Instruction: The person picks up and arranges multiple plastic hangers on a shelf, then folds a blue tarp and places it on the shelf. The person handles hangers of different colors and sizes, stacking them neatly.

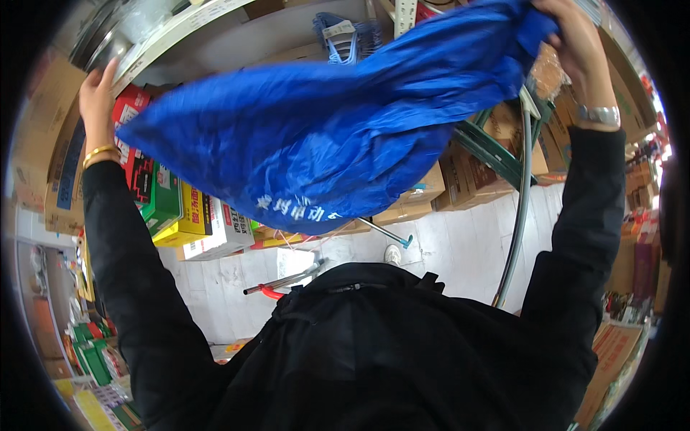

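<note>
A crinkled sheet of thin blue fabric [323,140] with white writing along its lower edge spreads across the view before me. At the upper right, my right hand [571,40], with a watch on its wrist, grips a bunched end of the fabric. My left hand [98,99], with a gold-coloured bangle, is raised at the upper left by the shelf. The sheet's pointed left corner lies beside that wrist. I cannot tell whether the left fingers hold any of the sheet. Part of the sheet is blurred, and it hides much of the shelf behind.
A white shelf edge [178,32] carries metal pans [108,48]. Blue hangers [342,40] hang behind the sheet. Printed cartons [215,231] stand below left, and cardboard boxes [474,172] to the right. A curved metal tube [517,215] and metal poles [283,280] are near my body.
</note>
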Demonstrator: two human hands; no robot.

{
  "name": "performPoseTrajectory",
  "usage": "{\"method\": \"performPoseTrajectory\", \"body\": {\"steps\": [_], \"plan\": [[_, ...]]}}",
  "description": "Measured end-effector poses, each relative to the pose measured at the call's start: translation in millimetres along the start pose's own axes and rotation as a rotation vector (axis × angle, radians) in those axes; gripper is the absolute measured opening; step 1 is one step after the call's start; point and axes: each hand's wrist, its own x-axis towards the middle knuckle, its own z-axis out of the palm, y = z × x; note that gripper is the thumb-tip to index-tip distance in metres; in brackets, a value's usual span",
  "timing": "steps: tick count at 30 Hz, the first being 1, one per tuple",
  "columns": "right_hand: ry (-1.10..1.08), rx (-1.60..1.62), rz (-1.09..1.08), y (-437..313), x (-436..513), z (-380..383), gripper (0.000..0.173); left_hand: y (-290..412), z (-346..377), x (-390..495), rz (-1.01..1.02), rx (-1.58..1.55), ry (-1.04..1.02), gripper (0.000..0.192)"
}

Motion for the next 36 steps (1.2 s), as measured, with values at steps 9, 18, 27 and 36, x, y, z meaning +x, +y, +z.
{"method": "performPoseTrajectory", "body": {"steps": [9,18,27,36], "plan": [[-0.514,0.226,-0.572,-89,-79,214,0.04,143,50,-210,0.191,-0.275,-0.861,0.021],[-0.359,-0.384,0.069,136,-85,226,0.055,79,-43,-165,0.006,-1.103,-0.704,0.039],[-0.143,0.373,0.816,290,-168,322,0.079,21,-157,-155,0.025,-0.855,-0.225,0.036],[-0.498,0.635,0.982,276,-219,423,0.075,-4,-235,-198,-0.206,-0.674,0.045,0.035]]}}
